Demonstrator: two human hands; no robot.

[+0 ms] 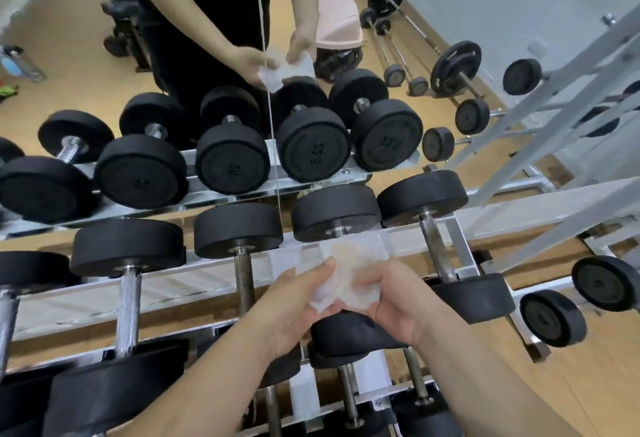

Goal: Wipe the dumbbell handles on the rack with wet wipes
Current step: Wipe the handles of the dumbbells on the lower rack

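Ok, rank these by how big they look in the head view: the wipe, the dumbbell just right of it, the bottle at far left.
1. dumbbell: largest.
2. wipe: crumpled, clearly smaller.
3. bottle: smallest, but it is far off and blurred, so its true size against the wipe is unsure.

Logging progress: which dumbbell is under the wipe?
Top row, second dumbbell from right: the wipe, in left hand and right hand, hides its grip; others show bare.

dumbbell handle [338,230]: mostly hidden by wipe [349,263] | leftmost dumbbell [27,270]: cut by edge
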